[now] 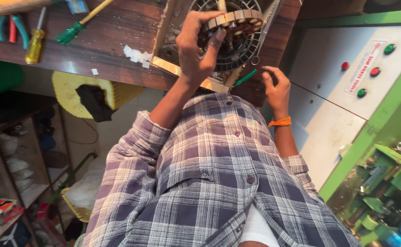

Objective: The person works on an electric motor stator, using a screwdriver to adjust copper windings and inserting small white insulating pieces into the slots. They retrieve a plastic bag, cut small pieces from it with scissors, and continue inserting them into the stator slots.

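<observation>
While the round, slotted metal stator core with pale wedge-shaped teeth [233, 28] sits at the near edge of the dark wood-grain worktop [113, 32], on a pale wooden frame [168, 66], one hand does most of the holding. By the way the arms leave the checked shirt, I take it to be the left hand [196, 45]; it is curled over the core's rim, fingers closed round the teeth. The right hand [277, 87] hangs just beside the core, off the worktop's edge, fingers loosely bent. A green-handled tool [245, 77] lies near it, but I cannot tell whether the hand has hold of it.

Farther from the core lie white paper scraps [136, 55], then a green-handled screwdriver [70, 33], a yellow-handled screwdriver [34, 45] and pliers with red and teal grips [8, 28]. Beyond the core's other side stands a grey and green machine cabinet with coloured push buttons [346, 91].

My worry: the core rests so close to the edge that a hard pull could tip it off, and loose scraps might slip into the slots.
</observation>
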